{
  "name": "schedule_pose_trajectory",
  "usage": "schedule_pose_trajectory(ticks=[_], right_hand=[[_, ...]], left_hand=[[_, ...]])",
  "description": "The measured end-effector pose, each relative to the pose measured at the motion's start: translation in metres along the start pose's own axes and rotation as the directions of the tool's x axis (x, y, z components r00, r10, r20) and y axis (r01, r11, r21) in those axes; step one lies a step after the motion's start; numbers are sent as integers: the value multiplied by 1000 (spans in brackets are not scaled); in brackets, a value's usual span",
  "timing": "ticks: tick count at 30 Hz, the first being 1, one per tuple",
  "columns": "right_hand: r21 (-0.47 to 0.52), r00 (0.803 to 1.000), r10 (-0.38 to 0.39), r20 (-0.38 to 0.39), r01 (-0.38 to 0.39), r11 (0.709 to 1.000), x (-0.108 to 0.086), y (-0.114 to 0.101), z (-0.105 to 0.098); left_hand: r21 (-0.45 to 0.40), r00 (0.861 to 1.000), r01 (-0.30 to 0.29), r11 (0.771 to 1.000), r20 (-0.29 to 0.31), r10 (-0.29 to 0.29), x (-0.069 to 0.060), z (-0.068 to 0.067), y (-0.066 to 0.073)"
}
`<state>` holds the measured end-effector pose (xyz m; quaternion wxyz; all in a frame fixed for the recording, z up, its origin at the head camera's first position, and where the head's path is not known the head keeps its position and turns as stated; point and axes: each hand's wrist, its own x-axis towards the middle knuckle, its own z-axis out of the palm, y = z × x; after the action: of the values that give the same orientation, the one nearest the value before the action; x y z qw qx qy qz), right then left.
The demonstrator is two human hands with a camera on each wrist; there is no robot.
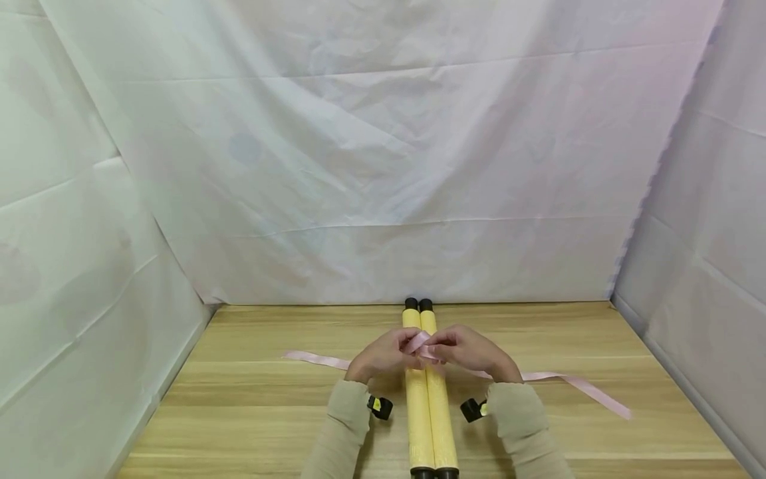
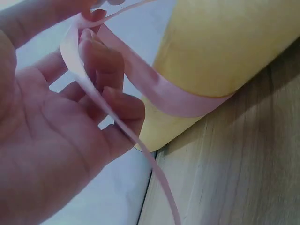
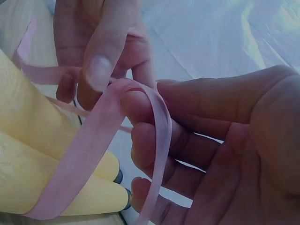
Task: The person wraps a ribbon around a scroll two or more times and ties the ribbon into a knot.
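Two yellow tubes with black ends lie side by side, pointing away. A pink ribbon passes round them, as the left wrist view also shows on a yellow tube. Above the tubes the left hand pinches the ribbon between thumb and fingers. Close beside it, the right hand grips the ribbon as well; in the right wrist view the ribbon loops over the fingers of the right hand. The left hand almost meets it there.
One ribbon tail stretches left on the wooden table, the other to the right. White cloth hangs behind and at both sides. Black wrist cameras sit at the sleeves.
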<state>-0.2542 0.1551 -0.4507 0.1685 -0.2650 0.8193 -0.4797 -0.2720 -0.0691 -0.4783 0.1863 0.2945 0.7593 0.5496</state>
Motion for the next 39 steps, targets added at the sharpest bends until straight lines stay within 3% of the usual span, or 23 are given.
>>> schedule_pose_trajectory(ticks=[12, 17, 23, 27, 32, 39], right_hand=[[62, 1000, 3, 1, -3, 998, 0, -2, 2], [48, 1000, -23, -16, 23, 999, 0, -2, 0], [18, 992, -70, -103, 72, 997, 0, -1, -7], [67, 989, -39, -140, 49, 997, 2, 2, -7], [93, 986, -10, -167, 26, 995, 7, 9, -2], [55, 983, 74, -166, -66, 996, 15, 17, 11]], left_hand=[[209, 987, -38, 977, -145, 70, 3, 12, 1], [217, 981, -52, 975, -173, 91, 4, 14, 3], [263, 976, -52, 964, -192, 105, 4, 12, 3], [284, 976, -42, 958, -194, 100, 1, 8, 2], [218, 981, -52, 974, -170, 90, -2, 4, 1], [204, 987, -79, 976, -123, 105, -4, -2, 2]])
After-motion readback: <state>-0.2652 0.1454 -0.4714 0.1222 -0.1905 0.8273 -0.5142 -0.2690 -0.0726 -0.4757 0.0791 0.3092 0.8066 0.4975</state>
